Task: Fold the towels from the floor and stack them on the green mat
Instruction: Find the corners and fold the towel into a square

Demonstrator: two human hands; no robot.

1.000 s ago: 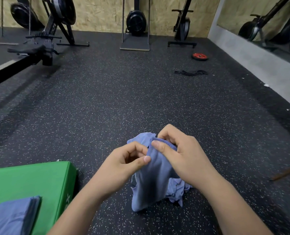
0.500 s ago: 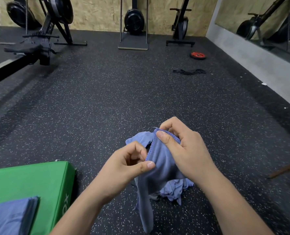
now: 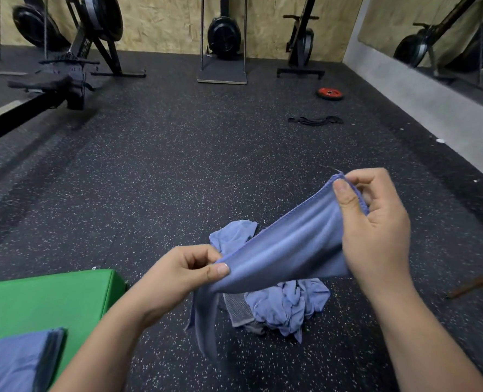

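A blue towel [image 3: 285, 244] is stretched in the air between my hands. My left hand [image 3: 178, 275] pinches its lower left edge between thumb and fingers. My right hand [image 3: 373, 222] pinches the upper right corner, raised higher. A loose end hangs down below my left hand. Under the towel a crumpled pile of blue towels [image 3: 285, 304] lies on the floor. The green mat [image 3: 45, 301] sits at the lower left, with a stack of folded blue towels [image 3: 17, 360] on its near part.
Black speckled rubber floor [image 3: 178, 171] spreads all around. Rowing machines [image 3: 70, 69] stand at the far left and back wall. A red weight plate [image 3: 329, 93] and a black strap [image 3: 315, 120] lie far right. A brown stick [image 3: 475, 284] lies at the right edge.
My hands have pulled apart along the towel's edge: the right hand went up and right, the left stayed low. The towel is now spread taut between them.
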